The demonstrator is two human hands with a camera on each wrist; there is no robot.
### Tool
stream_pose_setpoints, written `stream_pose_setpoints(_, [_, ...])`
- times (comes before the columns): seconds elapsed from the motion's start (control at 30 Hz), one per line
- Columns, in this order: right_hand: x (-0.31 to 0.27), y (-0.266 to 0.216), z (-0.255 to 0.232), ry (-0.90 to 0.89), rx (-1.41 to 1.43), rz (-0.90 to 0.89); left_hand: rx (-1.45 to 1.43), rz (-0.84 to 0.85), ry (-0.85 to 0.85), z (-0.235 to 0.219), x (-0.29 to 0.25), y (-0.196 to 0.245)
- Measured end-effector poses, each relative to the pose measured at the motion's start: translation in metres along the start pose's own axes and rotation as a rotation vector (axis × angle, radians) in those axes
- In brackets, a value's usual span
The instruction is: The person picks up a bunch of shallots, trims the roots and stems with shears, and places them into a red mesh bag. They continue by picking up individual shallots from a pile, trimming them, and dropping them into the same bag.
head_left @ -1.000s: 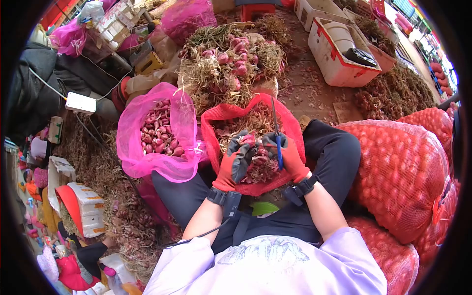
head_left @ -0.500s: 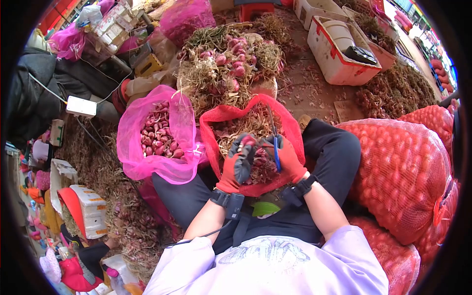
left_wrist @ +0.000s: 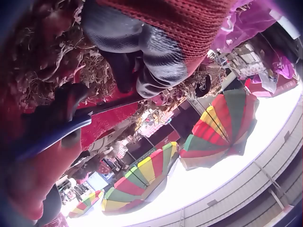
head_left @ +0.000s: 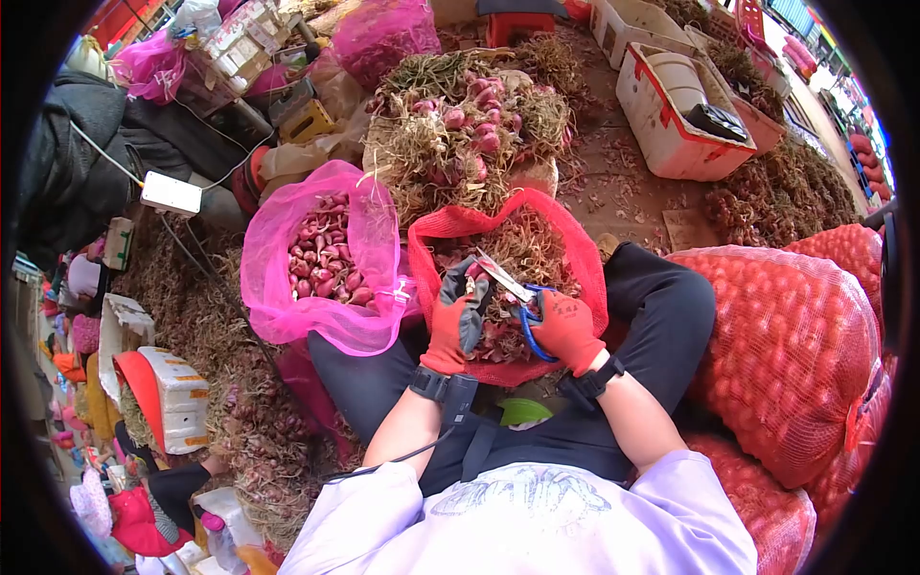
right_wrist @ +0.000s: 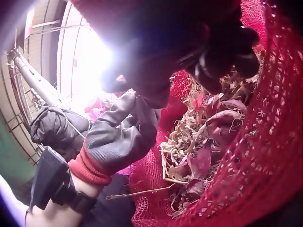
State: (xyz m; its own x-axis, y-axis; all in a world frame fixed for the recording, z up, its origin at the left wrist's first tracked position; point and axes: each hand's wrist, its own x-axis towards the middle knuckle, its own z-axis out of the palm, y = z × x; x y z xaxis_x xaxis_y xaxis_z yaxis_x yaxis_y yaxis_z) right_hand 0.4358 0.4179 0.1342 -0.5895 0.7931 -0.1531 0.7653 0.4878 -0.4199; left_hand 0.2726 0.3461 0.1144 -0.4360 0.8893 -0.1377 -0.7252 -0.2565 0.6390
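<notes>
In the head view the left hand point(head_left: 457, 319), in a red and grey glove, pinches a small shallot point(head_left: 471, 283). The right hand point(head_left: 565, 326) grips blue-handled scissors point(head_left: 510, 278), whose parted blades point at the left hand's fingertips. Both hands are over a red mesh bag point(head_left: 591, 259) holding dry skins and stems. The left wrist view shows the left hand's curled grey fingers point(left_wrist: 163, 61) beside a scissor blade and the blue handle point(left_wrist: 57, 135). In the right wrist view the left hand point(right_wrist: 124, 135) has its fingertips together; what they pinch is hard to make out.
A pink mesh bag point(head_left: 259, 278) of shallots stands left of the red one. Ahead lies a heap of shallots with dry stems point(head_left: 450, 125). Full red net sacks point(head_left: 776, 345) are at the right, white foam boxes point(head_left: 661, 144) at the back right. A white device point(head_left: 172, 195) with cables is at the left.
The scissors have swung from nearly upright to slanting left, with their blades now parted near the left hand. The head view has shifted slightly.
</notes>
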Motion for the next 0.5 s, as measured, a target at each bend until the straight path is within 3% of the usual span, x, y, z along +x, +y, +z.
stream_pose_setpoints(0.1, [0.004, 0.008, 0.003, -0.030, 0.141, -0.031, 0.475, 0.051, 0.066, 0.012, -0.004, 0.008])
stream_pose_setpoints(0.2, [0.002, 0.010, 0.003, -0.037, 0.272, -0.043, 0.037, -0.018, 0.099, 0.008, 0.005, 0.007])
stream_pose_setpoints(0.3, [-0.004, 0.007, 0.003, 0.045, 0.248, -0.072, 0.190, 0.073, 0.100, 0.000, 0.007, 0.009])
stream_pose_setpoints(0.33, [-0.004, 0.007, 0.003, 0.089, 0.222, -0.089, 0.092, -0.007, 0.157, 0.003, 0.005, 0.011])
stream_pose_setpoints(0.5, [-0.004, 0.001, -0.002, 0.029, 0.103, -0.080, 0.077, -0.001, 0.036, -0.014, 0.008, 0.006])
